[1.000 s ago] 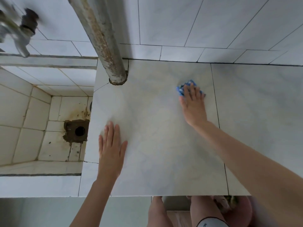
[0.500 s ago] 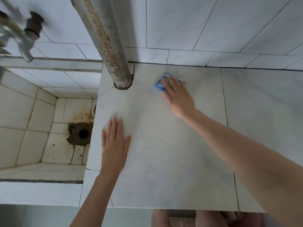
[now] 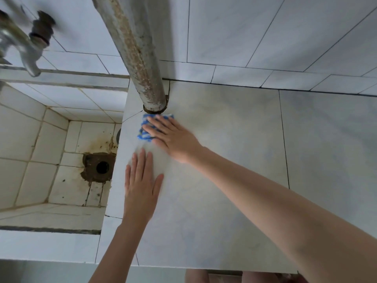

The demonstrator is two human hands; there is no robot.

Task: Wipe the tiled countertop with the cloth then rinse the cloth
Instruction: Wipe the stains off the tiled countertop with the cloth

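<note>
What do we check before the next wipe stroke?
1. Cloth under flat fingers of right hand: ok.
2. Left hand flat on countertop, apart from cloth: ok.
3. Room to push farther back: not ok, pipe stands right behind cloth.
4. Cloth fully on countertop, short of sink edge: ok.
5. Countertop clean enough to rinse: cannot tell.
6. Tap running: cannot tell, blurred.

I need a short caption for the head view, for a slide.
Right hand presses a blue cloth on the tiled countertop beside the pipe; left hand rests flat.
</note>
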